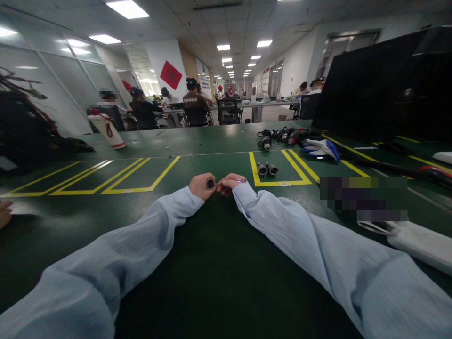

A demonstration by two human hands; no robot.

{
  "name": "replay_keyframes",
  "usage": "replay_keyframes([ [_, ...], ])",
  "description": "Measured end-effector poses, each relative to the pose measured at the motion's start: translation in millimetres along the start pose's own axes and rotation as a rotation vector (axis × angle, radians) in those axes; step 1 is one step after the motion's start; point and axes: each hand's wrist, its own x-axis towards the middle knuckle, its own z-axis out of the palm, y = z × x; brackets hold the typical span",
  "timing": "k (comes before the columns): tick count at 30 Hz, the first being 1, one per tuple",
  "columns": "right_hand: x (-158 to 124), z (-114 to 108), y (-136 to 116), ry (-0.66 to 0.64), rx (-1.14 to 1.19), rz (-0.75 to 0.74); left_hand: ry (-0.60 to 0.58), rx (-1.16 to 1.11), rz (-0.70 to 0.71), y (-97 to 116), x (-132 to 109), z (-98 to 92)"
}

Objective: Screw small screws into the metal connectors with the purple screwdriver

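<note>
My left hand (199, 186) is closed around a round metal connector (210, 184), its dark open end facing me. Pinched in my right hand (229, 184) is a slim screwdriver (241, 181), its thin shaft pointing left to the side of the connector. Whether its tip touches is too small to make out. Both hands meet above the green table (215, 254). Two similar metal connectors (271, 169) lie side by side within a yellow-taped rectangle, beyond my right hand.
Cables with metal connectors (266, 143) are heaped at the back right beside a blue-and-white glove (323, 149). A large black monitor (367, 89) rises at right. A white cup (108, 129) stands back left. Another person's hand (4, 213) shows at the left edge.
</note>
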Motion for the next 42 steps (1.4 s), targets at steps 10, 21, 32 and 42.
replay_keyframes([
  [10,12,-13,3,-0.151,0.063,0.174,-0.010,-0.019,0.021,1,0,-0.3],
  [21,5,-8,2,-0.122,0.123,0.124,0.026,-0.111,-0.025,-1,-1,0.1],
  [32,4,-4,1,-0.054,0.007,0.114,-0.094,0.036,0.005,-1,-1,1.7],
  [42,6,-5,2,-0.146,0.126,0.178,0.000,-0.133,-0.061,0,2,-1.1],
])
